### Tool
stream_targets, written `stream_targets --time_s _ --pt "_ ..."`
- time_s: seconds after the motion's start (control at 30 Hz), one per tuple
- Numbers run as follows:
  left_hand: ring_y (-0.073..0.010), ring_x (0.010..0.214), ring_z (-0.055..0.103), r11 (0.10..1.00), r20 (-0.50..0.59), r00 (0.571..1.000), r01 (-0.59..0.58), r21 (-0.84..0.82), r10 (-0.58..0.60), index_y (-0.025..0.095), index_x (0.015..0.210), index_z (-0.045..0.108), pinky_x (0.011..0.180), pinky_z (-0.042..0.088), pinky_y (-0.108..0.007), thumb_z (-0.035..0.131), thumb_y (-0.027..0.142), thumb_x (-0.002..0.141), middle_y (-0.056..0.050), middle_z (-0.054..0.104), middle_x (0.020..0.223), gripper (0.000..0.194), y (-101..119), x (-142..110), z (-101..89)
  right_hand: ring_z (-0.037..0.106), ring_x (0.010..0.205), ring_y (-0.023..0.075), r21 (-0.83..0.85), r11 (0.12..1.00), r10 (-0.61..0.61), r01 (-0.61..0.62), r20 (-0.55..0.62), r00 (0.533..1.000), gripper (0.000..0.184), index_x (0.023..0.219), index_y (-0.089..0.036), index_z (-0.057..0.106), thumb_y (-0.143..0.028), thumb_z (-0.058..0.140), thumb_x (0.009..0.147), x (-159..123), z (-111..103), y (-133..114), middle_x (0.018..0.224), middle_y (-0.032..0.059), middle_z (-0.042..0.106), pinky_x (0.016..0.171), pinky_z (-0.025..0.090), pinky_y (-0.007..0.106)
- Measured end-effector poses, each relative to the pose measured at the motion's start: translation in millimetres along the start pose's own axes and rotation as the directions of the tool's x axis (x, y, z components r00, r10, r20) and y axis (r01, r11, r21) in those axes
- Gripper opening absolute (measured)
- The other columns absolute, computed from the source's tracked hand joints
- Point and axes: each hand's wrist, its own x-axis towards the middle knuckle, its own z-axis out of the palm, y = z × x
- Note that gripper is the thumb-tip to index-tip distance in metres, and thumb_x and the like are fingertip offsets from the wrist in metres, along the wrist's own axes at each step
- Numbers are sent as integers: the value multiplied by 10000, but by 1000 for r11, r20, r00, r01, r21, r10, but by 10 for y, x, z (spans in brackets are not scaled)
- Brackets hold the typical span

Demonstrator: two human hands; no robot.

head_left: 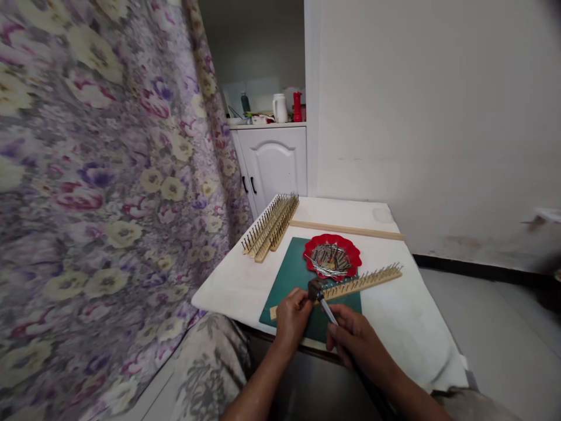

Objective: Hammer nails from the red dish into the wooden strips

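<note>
My right hand (355, 339) is closed round the handle of a small hammer (319, 295), whose head rests over a wooden strip (350, 285) studded with nails. My left hand (293, 316) is closed in a pinch at the strip's near end, right beside the hammer head; what it pinches is too small to make out. The strip lies slanted across a green cutting mat (289, 280). Behind it sits a red scalloped dish (350, 248) full of loose nails.
Several finished nail-studded strips (272, 225) lie stacked at the white table's far left. A bare wooden strip (346, 230) lies along the far side. A floral curtain (96, 193) hangs at left, a white cabinet (274, 164) stands behind, and a white wall is at right.
</note>
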Motion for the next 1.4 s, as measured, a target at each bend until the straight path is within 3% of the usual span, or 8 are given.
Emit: stream_targets --time_s 0.33,0.73,0.93,1.07,1.17,1.27,1.4 --pt "-137 703 578 997 -8 1000 -20 -72 19 187 776 662 635 410 -225 533 236 809 -11 606 756 142 6 -17 -21 380 249 29 30 998 -53 57 -120 991 350 1077 -178 504 -392 599 816 -49 -70 -167 598 -54 613 273 247 144" --pt "-137 673 565 998 7 999 -32 -58 33 175 725 653 604 399 -219 529 229 805 -13 596 717 157 43 6 -82 377 269 30 106 984 -113 142 -244 963 379 1056 -173 520 -404 645 781 11 -189 -252 610 -47 618 261 320 149" --pt "-135 672 567 997 42 997 -66 -38 68 187 777 660 601 411 -220 508 254 830 -12 604 737 174 33 60 -238 371 273 33 123 974 -149 189 -279 949 333 1005 -175 522 -383 649 779 4 -243 -318 605 -48 610 267 314 156" --pt "-150 766 580 984 21 985 -171 45 171 196 824 655 694 434 -241 486 210 839 -21 619 799 170 122 368 -390 373 270 36 132 972 -149 194 -295 944 333 997 -178 522 -390 650 773 11 -264 -337 592 -55 606 261 308 154" --pt "-165 845 572 949 124 959 -272 162 254 209 847 664 769 424 -262 491 167 821 -36 628 867 179 245 741 -383 371 269 39 130 972 -147 196 -314 938 339 998 -183 528 -398 650 766 18 -260 -352 594 -55 609 261 312 159" --pt "-186 845 563 931 260 947 -257 260 189 193 773 675 786 412 -277 523 118 754 -54 642 859 170 324 1098 -249 368 275 42 115 973 -151 199 -329 932 314 982 -180 535 -390 641 774 21 -256 -373 584 -54 605 265 300 158" --pt "-202 764 577 947 274 955 -187 261 113 162 562 621 716 415 -270 542 104 697 -73 643 680 167 306 1373 -20 377 282 43 102 975 -154 195 -321 935 298 976 -176 526 -381 629 784 29 -271 -383 593 -48 608 271 289 156"
